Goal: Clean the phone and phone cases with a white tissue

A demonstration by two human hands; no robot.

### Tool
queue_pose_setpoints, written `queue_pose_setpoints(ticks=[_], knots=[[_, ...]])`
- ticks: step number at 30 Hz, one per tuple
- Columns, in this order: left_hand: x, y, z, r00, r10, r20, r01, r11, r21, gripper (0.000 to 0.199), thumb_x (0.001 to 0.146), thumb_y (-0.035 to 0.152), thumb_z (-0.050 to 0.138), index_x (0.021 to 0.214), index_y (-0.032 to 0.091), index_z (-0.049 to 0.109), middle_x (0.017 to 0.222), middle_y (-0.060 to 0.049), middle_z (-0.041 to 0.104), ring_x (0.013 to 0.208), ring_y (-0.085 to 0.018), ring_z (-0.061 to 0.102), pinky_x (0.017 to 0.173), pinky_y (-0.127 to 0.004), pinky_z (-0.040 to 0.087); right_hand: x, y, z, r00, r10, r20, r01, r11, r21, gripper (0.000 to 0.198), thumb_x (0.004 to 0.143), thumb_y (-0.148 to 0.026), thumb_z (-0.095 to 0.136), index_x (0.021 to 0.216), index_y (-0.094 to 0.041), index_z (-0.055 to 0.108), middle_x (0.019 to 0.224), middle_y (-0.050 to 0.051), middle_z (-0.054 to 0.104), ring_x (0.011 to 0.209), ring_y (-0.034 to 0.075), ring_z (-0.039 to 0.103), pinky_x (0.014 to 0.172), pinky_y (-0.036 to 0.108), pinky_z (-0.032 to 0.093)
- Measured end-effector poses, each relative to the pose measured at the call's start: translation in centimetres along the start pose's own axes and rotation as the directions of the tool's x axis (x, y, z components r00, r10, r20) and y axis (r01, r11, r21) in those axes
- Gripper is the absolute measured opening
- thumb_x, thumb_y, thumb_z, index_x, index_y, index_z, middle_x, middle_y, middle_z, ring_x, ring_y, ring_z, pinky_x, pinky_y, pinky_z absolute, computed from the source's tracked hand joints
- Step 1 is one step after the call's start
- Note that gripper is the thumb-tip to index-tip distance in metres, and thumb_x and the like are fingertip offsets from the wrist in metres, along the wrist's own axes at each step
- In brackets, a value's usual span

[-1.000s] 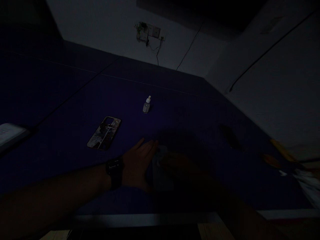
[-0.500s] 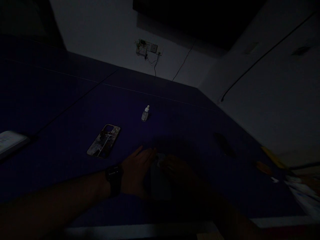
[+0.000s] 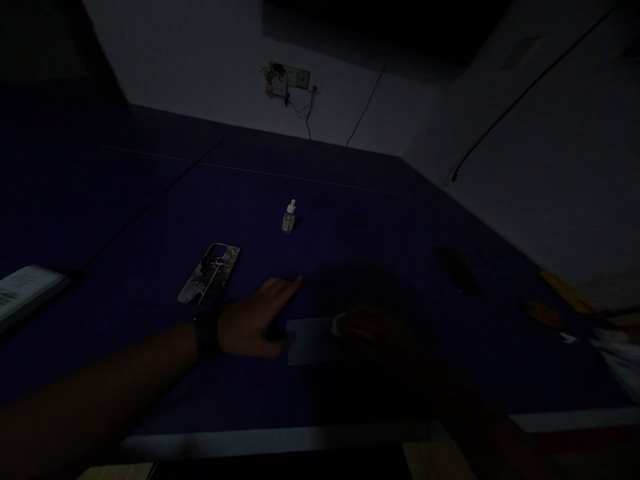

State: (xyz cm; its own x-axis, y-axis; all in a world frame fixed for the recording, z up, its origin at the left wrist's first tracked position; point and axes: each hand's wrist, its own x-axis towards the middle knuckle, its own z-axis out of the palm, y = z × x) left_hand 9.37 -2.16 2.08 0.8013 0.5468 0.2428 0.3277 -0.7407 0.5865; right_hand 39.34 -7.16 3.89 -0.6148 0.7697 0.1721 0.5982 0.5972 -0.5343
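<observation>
A flat slab like a phone, its smooth face up, lies crosswise on the dark blue table near the front edge. My left hand, with a dark watch on its wrist, has index finger and thumb spread apart. Its thumb tip is at the slab's left end. My right hand is in deep shadow over the right end, its fingers closed on a small white wad, perhaps tissue or cloth, against the surface. Left of my left hand lies a patterned phone case. Beyond the hands stands a dropper bottle.
A pale box-like object rests at the far left. On the right lie a dark flat object, an orange item and a yellow one. Wall sockets with cables are at the back. The room is very dim.
The slab has turned from lengthwise to crosswise. My left hand has moved off its top to its left end, fingers spreading. My right hand has shifted right with the white wad.
</observation>
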Motion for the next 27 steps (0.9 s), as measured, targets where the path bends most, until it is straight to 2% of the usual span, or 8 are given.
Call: queue_pose_setpoints(ticks=[1,4,8,14,17,20,23,27], knots=[[0.1,0.5,0.5,0.999,-0.024,-0.037,0.025,0.999,0.037,0.113,0.077,0.04,0.075,0.159,0.021,0.0,0.147,-0.019,0.044,0.133,-0.036,0.044,0.107,-0.056,0.044,-0.3,0.9,-0.8,0.999,0.011,-0.032,-0.011,1.0,-0.003,0.022,0.101,-0.026,0.052,0.114,-0.024,0.069,0.11,0.007,0.071,0.099,0.016,0.069,0.085,0.029,0.057],[0.7,1.7,2.2,0.999,-0.025,-0.025,0.029,0.99,0.141,0.116,0.071,0.054,0.082,0.157,0.015,0.014,0.145,-0.021,0.046,0.131,-0.037,0.045,0.107,-0.054,0.042,-1.6,2.9,-2.3,0.998,0.038,-0.044,-0.038,0.999,0.0,0.023,0.1,-0.029,0.054,0.117,-0.026,0.07,0.111,0.007,0.071,0.101,0.018,0.069,0.087,0.032,0.057],[1.1,2.3,2.8,0.999,-0.01,0.037,0.001,0.973,0.231,0.087,0.083,0.046,0.074,0.152,0.02,0.028,0.131,-0.014,0.059,0.117,-0.032,0.055,0.101,-0.049,0.045,-3.0,3.5,-2.7,0.997,0.078,-0.009,-0.078,0.997,-0.011,0.025,0.1,-0.028,0.053,0.118,-0.026,0.07,0.108,0.007,0.07,0.097,0.018,0.069,0.083,0.03,0.057],[0.6,2.9,1.6,0.992,-0.125,-0.014,0.124,0.947,0.296,0.072,0.068,0.037,0.076,0.134,0.019,0.052,0.125,-0.011,0.059,0.108,-0.031,0.057,0.092,-0.047,0.046,-1.7,3.2,-3.3,0.997,-0.058,-0.042,0.056,0.997,-0.055,0.024,0.092,-0.016,0.056,0.112,-0.022,0.07,0.099,0.007,0.066,0.09,0.017,0.064,0.075,0.029,0.056],[0.5,3.3,1.7,0.981,-0.188,-0.051,0.194,0.928,0.317,0.069,0.066,0.035,0.076,0.13,0.018,0.054,0.126,-0.012,0.059,0.111,-0.033,0.055,0.094,-0.05,0.045,-0.1,3.4,-3.0,0.995,-0.086,0.052,0.088,0.995,-0.037,0.026,0.09,-0.012,0.056,0.111,-0.02,0.069,0.101,0.007,0.064,0.087,0.015,0.064,0.073,0.026,0.055],[0.7,3.4,2.1,0.983,-0.166,-0.074,0.181,0.937,0.3,0.077,0.07,0.042,0.077,0.138,0.018,0.048,0.133,-0.014,0.055,0.118,-0.034,0.052,0.098,-0.05,0.044,1.1,3.9,-2.2,0.986,-0.102,0.13,0.105,0.994,-0.019,0.026,0.089,-0.01,0.056,0.11,-0.018,0.069,0.104,0.007,0.063,0.086,0.014,0.063,0.073,0.026,0.054],[1.1,3.3,2.4,0.993,-0.118,-0.024,0.12,0.953,0.278,0.072,0.08,0.048,0.075,0.14,0.02,0.046,0.133,-0.013,0.056,0.118,-0.032,0.053,0.096,-0.047,0.046,1.7,4.4,-1.5,0.981,-0.149,0.124,0.147,0.989,0.026,0.02,0.092,-0.013,0.057,0.107,-0.017,0.07,0.107,0.009,0.064,0.092,0.016,0.063,0.078,0.028,0.054],[1.4,3.3,2.5,0.99,-0.141,-0.004,0.137,0.957,0.256,0.062,0.084,0.049,0.074,0.136,0.022,0.052,0.126,-0.01,0.059,0.112,-0.03,0.055,0.093,-0.045,0.047,2.1,4.1,-1.0,0.981,-0.134,0.142,0.123,0.989,0.086,0.017,0.099,-0.021,0.055,0.107,-0.017,0.07,0.104,0.007,0.066,0.091,0.015,0.064,0.078,0.027,0.054]])
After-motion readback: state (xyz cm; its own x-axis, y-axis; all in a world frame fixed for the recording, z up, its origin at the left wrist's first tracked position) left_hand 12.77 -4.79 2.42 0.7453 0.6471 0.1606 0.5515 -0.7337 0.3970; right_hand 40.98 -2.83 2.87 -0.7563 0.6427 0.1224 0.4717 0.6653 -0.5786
